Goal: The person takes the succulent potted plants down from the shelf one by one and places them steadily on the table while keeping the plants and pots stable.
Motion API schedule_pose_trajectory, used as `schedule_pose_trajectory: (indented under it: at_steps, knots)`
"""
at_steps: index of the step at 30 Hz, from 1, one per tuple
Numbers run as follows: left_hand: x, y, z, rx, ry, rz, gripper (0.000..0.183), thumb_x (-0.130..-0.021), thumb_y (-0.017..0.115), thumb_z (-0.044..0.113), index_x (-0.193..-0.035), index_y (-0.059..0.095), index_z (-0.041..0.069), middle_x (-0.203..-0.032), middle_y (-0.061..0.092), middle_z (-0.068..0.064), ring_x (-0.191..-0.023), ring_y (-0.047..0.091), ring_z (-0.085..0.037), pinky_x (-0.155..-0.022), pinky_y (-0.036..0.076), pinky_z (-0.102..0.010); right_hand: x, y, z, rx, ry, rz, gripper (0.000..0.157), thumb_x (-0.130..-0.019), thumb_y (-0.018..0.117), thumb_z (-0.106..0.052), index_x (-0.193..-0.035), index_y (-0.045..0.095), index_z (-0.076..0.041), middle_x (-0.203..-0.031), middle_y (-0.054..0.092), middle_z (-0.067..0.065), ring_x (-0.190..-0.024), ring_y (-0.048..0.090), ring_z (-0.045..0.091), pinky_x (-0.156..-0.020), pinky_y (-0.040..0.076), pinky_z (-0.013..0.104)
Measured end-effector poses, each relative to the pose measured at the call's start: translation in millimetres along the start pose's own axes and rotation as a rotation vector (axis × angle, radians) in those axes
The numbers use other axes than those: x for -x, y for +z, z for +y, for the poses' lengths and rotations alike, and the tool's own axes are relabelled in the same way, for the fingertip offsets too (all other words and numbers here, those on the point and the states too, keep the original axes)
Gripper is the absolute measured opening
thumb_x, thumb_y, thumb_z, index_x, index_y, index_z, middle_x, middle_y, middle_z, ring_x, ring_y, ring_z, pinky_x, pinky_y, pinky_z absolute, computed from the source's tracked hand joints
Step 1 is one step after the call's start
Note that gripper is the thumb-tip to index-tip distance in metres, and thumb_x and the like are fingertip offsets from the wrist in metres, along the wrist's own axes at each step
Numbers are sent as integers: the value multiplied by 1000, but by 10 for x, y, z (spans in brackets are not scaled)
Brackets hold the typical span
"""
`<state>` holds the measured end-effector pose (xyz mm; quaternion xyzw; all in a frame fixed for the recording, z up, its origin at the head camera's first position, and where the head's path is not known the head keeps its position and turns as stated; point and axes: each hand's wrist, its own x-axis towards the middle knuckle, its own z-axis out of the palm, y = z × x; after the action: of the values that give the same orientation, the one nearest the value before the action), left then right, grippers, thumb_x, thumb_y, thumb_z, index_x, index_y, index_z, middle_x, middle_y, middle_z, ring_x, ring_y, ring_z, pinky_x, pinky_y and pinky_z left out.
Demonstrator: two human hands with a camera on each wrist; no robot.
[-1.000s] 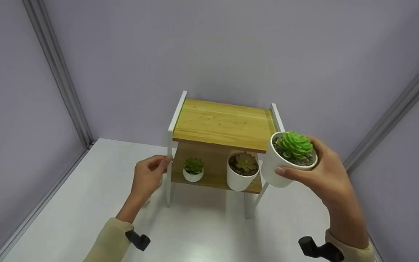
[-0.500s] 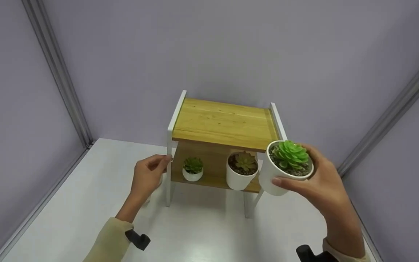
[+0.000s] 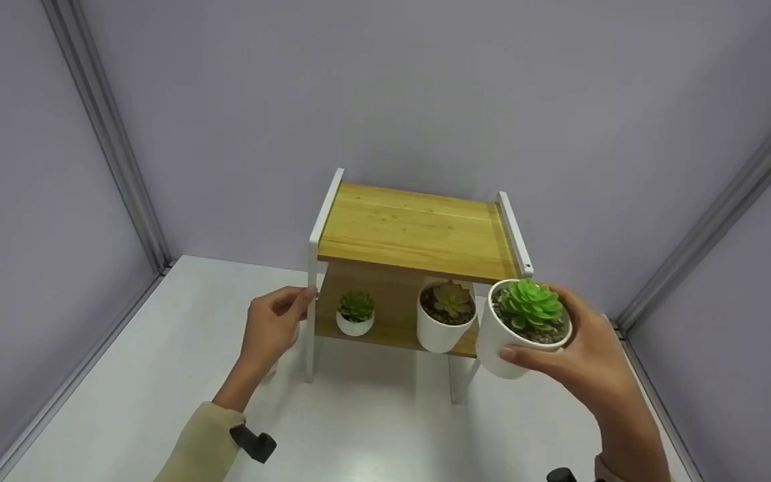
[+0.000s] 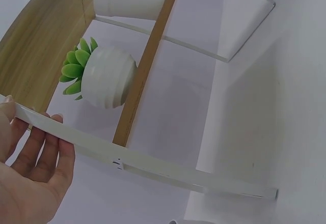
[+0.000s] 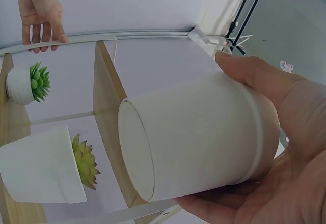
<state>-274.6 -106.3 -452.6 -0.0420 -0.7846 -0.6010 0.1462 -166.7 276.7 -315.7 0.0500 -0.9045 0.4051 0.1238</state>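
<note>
In the head view my right hand (image 3: 589, 358) grips a white pot with a bright green succulent (image 3: 529, 311), thumb on the near side and fingers behind. The pot is in front of the shelf's right front corner, just below the top board; its flat underside faces the camera in the right wrist view. My left hand (image 3: 278, 321) holds the white left upright (image 4: 94, 141) of the two-tier shelf (image 3: 419, 231) between thumb and fingers. On the lower board stand a small ribbed white pot with a green succulent (image 4: 109, 77) and a larger white pot with a brownish succulent (image 3: 440, 333).
The shelf stands on a white table (image 3: 218, 288) close to a pale back wall (image 3: 419, 87). Grey metal corner posts (image 3: 108, 134) run up both sides. Part of a small white object (image 3: 270, 372) shows behind my left wrist.
My right hand has lowered the potted succulent and brought it slightly left, uncovering the front end of the shelf's right side rail. The left hand stays in place on the upright.
</note>
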Motion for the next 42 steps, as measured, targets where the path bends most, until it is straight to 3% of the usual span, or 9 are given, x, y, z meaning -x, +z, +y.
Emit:
schedule_pose_trajectory:
  at_steps: [5, 14, 22, 33, 40, 42]
  knots:
    - [1, -5, -15, 18, 3, -3, 40, -90, 64, 53, -100, 77, 17, -103, 75, -7, -93, 71, -23, -79, 58, -24, 33, 32, 81, 4, 9, -4, 90, -59, 96, -32, -136, 53, -16, -120, 66, 4, -102, 59, 6, -86, 48, 18]
    - [2, 1, -34, 34, 5, 2, 41, -89, 65, 54, -100, 77, 16, -103, 75, -8, -91, 70, -22, -84, 58, -33, 107, 71, 217, -5, 55, -39, 93, -60, 95, -32, -139, 49, -19, -127, 59, 1, -107, 56, 5, -90, 48, 21]
    - [9, -1, -37, 8, -3, 6, 44, -88, 64, 56, -101, 77, 16, -103, 75, -8, -94, 70, -25, -82, 58, -26, 143, 99, 285, -3, 50, -55, 95, -60, 95, -34, -141, 46, -20, -129, 58, -3, -111, 55, 6, -93, 47, 23]
    - [13, 0, -24, 30, 10, -4, 35, -88, 66, 54, -97, 77, 23, -103, 74, -7, -91, 70, -18, -88, 58, -43, 181, 134, 397, -11, 68, -74, 95, -62, 94, -32, -142, 44, -17, -132, 57, 0, -111, 54, 2, -92, 47, 19]
    - [9, -14, -32, 21, 5, -10, 36, -88, 64, 56, -97, 77, 23, -101, 74, -3, -91, 70, -17, -84, 59, -33, 204, 148, 476, -18, 86, -83, 94, -63, 94, -30, -141, 43, -16, -132, 56, 0, -110, 54, 2, -91, 47, 18]
    - [5, -18, -42, 27, 11, -11, 35, -88, 65, 55, -97, 77, 23, -100, 74, -4, -89, 70, -17, -84, 59, -35, 208, 152, 499, -29, 93, -90, 94, -65, 93, -29, -142, 42, -16, -133, 55, 1, -110, 54, 2, -91, 48, 18]
